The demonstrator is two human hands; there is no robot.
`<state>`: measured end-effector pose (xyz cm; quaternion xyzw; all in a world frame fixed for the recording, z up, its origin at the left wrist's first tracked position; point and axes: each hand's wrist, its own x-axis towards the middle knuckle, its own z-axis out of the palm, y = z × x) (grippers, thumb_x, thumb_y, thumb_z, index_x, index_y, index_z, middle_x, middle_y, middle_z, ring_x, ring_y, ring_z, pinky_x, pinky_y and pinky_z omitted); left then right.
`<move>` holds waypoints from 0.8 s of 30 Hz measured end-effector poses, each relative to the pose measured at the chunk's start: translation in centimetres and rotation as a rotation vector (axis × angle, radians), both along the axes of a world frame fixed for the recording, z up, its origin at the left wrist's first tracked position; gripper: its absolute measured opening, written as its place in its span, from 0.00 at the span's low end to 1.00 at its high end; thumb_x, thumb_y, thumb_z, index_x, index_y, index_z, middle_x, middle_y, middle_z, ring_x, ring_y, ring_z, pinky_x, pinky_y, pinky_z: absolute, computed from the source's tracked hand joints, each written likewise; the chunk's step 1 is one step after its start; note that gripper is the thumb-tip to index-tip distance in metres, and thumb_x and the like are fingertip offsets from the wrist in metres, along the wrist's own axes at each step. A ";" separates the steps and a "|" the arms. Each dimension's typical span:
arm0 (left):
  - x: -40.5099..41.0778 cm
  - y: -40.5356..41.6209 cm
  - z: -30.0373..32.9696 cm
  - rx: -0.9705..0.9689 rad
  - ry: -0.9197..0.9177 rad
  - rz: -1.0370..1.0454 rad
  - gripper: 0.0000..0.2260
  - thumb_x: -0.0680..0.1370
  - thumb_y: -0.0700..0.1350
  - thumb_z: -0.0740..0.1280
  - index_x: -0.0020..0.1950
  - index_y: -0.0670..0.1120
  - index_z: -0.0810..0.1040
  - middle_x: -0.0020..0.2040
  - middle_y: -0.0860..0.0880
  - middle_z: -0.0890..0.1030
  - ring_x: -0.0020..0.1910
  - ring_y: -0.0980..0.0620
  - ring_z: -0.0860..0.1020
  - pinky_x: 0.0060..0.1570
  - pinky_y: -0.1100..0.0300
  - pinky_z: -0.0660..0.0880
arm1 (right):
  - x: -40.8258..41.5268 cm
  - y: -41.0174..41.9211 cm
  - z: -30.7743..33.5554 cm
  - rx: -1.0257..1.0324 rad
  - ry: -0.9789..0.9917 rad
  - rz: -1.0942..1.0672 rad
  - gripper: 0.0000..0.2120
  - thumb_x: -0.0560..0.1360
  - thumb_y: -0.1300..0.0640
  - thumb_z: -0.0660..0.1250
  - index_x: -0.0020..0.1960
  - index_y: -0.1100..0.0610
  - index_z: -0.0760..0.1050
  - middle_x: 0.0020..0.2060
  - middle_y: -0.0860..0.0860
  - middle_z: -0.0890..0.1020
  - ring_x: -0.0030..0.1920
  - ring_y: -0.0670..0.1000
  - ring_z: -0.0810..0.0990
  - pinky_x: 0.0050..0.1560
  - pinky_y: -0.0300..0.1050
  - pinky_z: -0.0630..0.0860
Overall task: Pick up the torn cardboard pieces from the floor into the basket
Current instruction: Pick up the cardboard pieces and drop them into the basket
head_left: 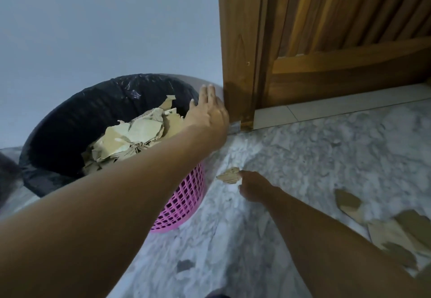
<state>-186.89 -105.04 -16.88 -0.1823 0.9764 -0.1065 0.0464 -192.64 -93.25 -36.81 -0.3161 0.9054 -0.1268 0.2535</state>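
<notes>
A pink plastic basket (184, 199) lined with a black bag (77, 120) stands on the floor at the left, holding several torn cardboard pieces (130, 136). My left hand (207, 108) hovers over the basket's right rim with straight fingers and holds nothing. My right hand (254, 187) is low on the floor to the right of the basket, its fingers pinching a small torn cardboard piece (229, 174). More torn cardboard pieces (394, 230) lie on the floor at the right edge.
The floor (314, 153) is grey-white marble. A wooden door and frame (326, 41) rise at the back right, with a tiled threshold below. A pale wall (105, 25) stands behind the basket.
</notes>
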 end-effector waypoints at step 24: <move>3.1 -0.9 2.2 0.654 0.436 0.035 0.25 0.81 0.54 0.57 0.76 0.47 0.59 0.79 0.48 0.49 0.76 0.45 0.57 0.74 0.48 0.58 | -0.9 -1.2 7.0 -0.328 0.203 -0.242 0.12 0.82 0.51 0.59 0.47 0.58 0.75 0.42 0.57 0.82 0.45 0.59 0.82 0.45 0.51 0.78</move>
